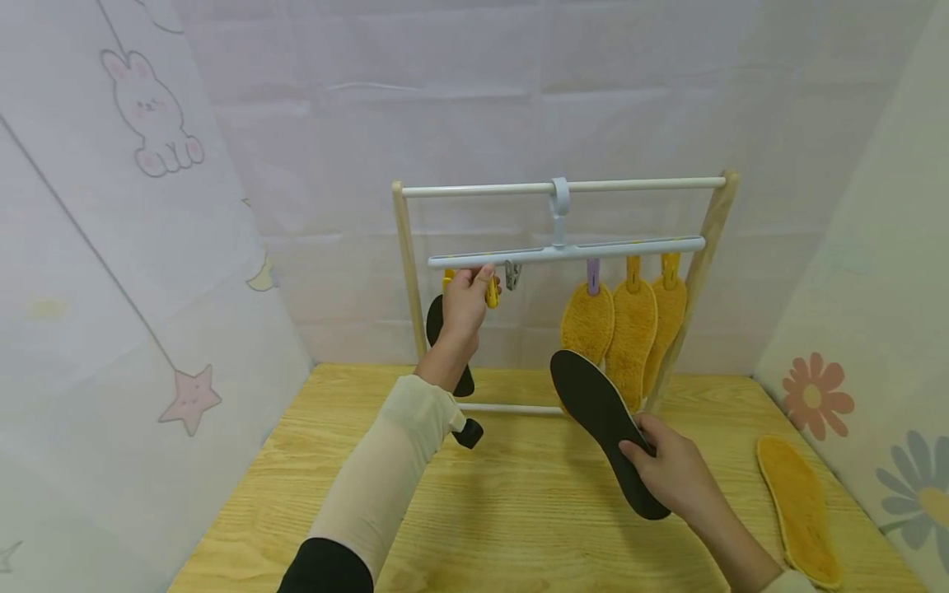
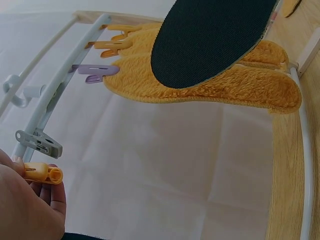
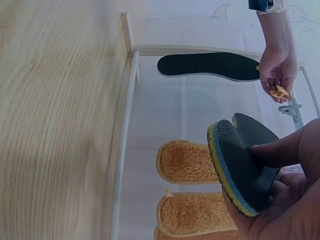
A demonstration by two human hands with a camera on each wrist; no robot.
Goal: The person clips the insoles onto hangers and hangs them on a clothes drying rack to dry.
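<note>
My left hand (image 1: 480,284) is raised to the white clip hanger (image 1: 630,246) on the rack and pinches a yellow clip (image 1: 492,293), which also shows at the thumb (image 2: 43,173). Behind that hand a dark insole (image 1: 464,381) hangs from the hanger's left end. My right hand (image 1: 652,465) grips a second dark insole (image 1: 602,416) by its heel, toe pointing up toward the rack. That hand (image 3: 280,200) wraps the insole's blue-yellow edge (image 3: 240,165). Three yellow fuzzy insoles (image 1: 628,329) hang from a purple clip (image 1: 593,277) and two yellow clips.
A free grey clip (image 1: 511,274) hangs beside the one I pinch. The rack has wooden posts (image 1: 406,272) and white rods, and stands at the back of a wooden table (image 1: 519,511). Another fuzzy yellow insole (image 1: 801,511) lies at the table's right. Fabric walls enclose three sides.
</note>
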